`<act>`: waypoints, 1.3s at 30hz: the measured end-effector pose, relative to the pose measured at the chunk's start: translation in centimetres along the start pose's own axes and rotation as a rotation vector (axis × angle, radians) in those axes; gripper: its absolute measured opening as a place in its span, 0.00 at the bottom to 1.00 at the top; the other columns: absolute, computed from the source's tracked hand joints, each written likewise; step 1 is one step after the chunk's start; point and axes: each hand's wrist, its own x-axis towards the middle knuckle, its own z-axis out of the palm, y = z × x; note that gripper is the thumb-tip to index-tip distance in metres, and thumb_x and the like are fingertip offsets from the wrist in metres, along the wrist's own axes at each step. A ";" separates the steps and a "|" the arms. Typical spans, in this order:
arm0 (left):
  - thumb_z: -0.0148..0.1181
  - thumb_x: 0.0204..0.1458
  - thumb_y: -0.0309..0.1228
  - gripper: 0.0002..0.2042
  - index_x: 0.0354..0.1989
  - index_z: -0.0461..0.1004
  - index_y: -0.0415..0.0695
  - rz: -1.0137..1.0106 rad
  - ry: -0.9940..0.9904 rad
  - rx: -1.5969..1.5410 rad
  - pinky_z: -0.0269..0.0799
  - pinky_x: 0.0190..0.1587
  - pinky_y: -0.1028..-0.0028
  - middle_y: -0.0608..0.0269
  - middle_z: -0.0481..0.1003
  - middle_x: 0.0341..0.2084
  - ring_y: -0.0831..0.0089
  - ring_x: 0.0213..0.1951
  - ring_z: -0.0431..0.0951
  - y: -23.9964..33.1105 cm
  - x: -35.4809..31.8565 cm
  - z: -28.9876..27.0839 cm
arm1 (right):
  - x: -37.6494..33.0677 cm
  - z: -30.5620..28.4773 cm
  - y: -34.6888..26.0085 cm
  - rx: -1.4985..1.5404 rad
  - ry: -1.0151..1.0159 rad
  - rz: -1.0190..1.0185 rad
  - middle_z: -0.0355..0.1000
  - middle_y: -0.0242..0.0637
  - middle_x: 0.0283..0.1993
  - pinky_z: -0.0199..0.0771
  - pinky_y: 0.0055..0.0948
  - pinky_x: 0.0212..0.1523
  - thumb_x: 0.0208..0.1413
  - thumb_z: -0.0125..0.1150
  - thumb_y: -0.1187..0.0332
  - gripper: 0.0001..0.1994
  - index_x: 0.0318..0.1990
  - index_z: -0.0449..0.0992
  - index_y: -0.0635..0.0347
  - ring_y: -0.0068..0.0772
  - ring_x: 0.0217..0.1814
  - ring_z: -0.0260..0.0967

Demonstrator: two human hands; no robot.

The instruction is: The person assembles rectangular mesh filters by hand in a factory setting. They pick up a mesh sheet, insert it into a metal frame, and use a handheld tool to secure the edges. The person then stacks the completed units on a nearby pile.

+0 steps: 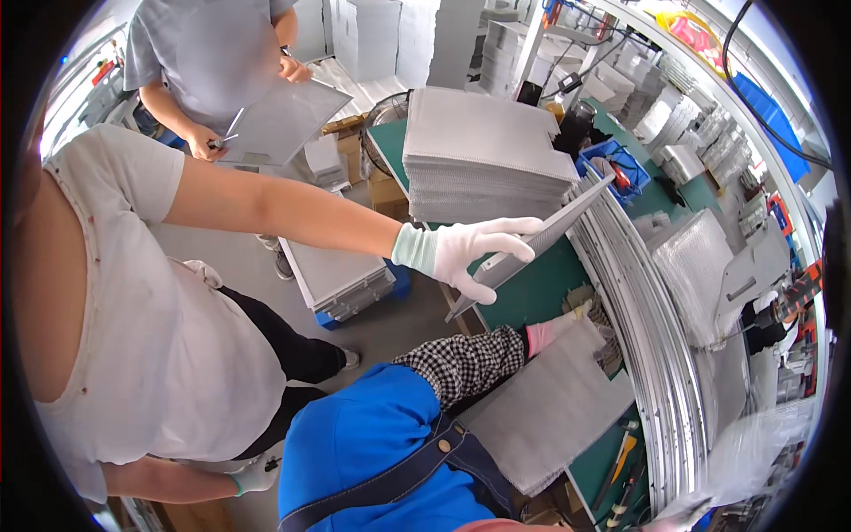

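My left hand point(554, 332), in a pale glove with a pink cuff, reaches across the bench to the far edge of a grey, finely textured sheet point(558, 403). Its fingers close along that edge, partly hidden; the sheet lies over others in a stack. At the lower right my right hand point(683, 516), gloved and cut off by the picture's rim, grips the lower edge of a pale translucent sheet point(753, 457), which is blurred. Across from me a co-worker's white-gloved hand point(470, 253) touches a tilted grey panel point(541, 239).
A tall stack of grey sheets point(487, 151) stands on the green bench point(523, 293). Long metal strips point(647, 355) curve along its right side. A blue basket point(616, 168) holds small items. Yellow-handled tools point(620, 452) lie nearby. Another person in grey point(208, 71) holds a panel.
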 end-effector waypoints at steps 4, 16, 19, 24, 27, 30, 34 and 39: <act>0.48 0.59 0.66 0.41 0.61 0.66 0.35 0.076 -0.051 -0.018 0.76 0.49 0.59 0.47 0.76 0.47 0.60 0.45 0.77 -1.1 0.6 0.6 | -14.1 3.8 3.1 -0.572 -0.139 0.010 0.63 0.44 0.65 0.61 0.34 0.59 0.65 0.51 0.67 0.25 0.68 0.61 0.63 0.35 0.62 0.63; 0.46 0.59 0.67 0.37 0.54 0.71 0.41 0.144 0.409 0.400 0.75 0.50 0.54 0.47 0.76 0.48 0.56 0.46 0.77 -3.2 -0.1 8.2 | -24.8 9.3 14.0 -0.597 -0.365 0.618 0.76 0.50 0.48 0.82 0.29 0.36 0.63 0.52 0.75 0.20 0.62 0.66 0.69 0.39 0.39 0.80; 0.46 0.59 0.67 0.36 0.52 0.72 0.43 0.126 0.416 0.395 0.75 0.51 0.53 0.47 0.76 0.48 0.55 0.46 0.77 -3.5 0.4 8.2 | -24.7 7.1 15.9 -0.609 -0.344 0.521 0.76 0.45 0.47 0.81 0.28 0.35 0.63 0.53 0.75 0.19 0.61 0.67 0.67 0.36 0.39 0.79; 0.45 0.59 0.68 0.34 0.49 0.75 0.46 0.084 0.388 0.328 0.75 0.51 0.51 0.46 0.76 0.48 0.53 0.47 0.77 -6.3 1.9 7.7 | -25.3 8.3 11.8 -0.661 -0.338 0.751 0.77 0.43 0.50 0.81 0.30 0.45 0.60 0.60 0.67 0.24 0.61 0.68 0.68 0.33 0.50 0.77; 0.44 0.59 0.68 0.34 0.47 0.76 0.47 0.100 0.426 0.313 0.75 0.51 0.50 0.46 0.77 0.48 0.52 0.47 0.77 -5.1 0.4 8.4 | -26.0 7.8 14.2 -0.537 -0.341 0.617 0.77 0.42 0.49 0.80 0.32 0.48 0.60 0.58 0.69 0.22 0.60 0.69 0.69 0.33 0.50 0.77; 0.44 0.59 0.68 0.33 0.45 0.78 0.49 0.101 0.502 0.303 0.74 0.52 0.49 0.46 0.77 0.48 0.51 0.47 0.77 -3.7 0.1 9.5 | -25.6 6.5 14.6 -0.597 -0.321 0.615 0.77 0.43 0.49 0.80 0.29 0.46 0.62 0.54 0.75 0.18 0.59 0.70 0.71 0.30 0.45 0.78; 0.48 0.60 0.64 0.31 0.52 0.74 0.47 0.129 0.440 0.482 0.70 0.55 0.50 0.44 0.74 0.50 0.51 0.49 0.73 -1.6 -1.1 6.5 | -25.0 8.1 12.0 -0.865 -0.430 0.737 0.78 0.44 0.46 0.81 0.30 0.41 0.65 0.54 0.70 0.18 0.60 0.70 0.69 0.29 0.40 0.79; 0.46 0.62 0.62 0.33 0.63 0.67 0.46 0.074 0.413 0.562 0.68 0.58 0.52 0.44 0.71 0.52 0.54 0.51 0.70 -2.8 0.8 7.8 | -18.2 -0.4 -2.1 -1.754 0.032 -0.124 0.79 0.43 0.44 0.77 0.39 0.51 0.59 0.60 0.62 0.12 0.45 0.81 0.57 0.45 0.47 0.77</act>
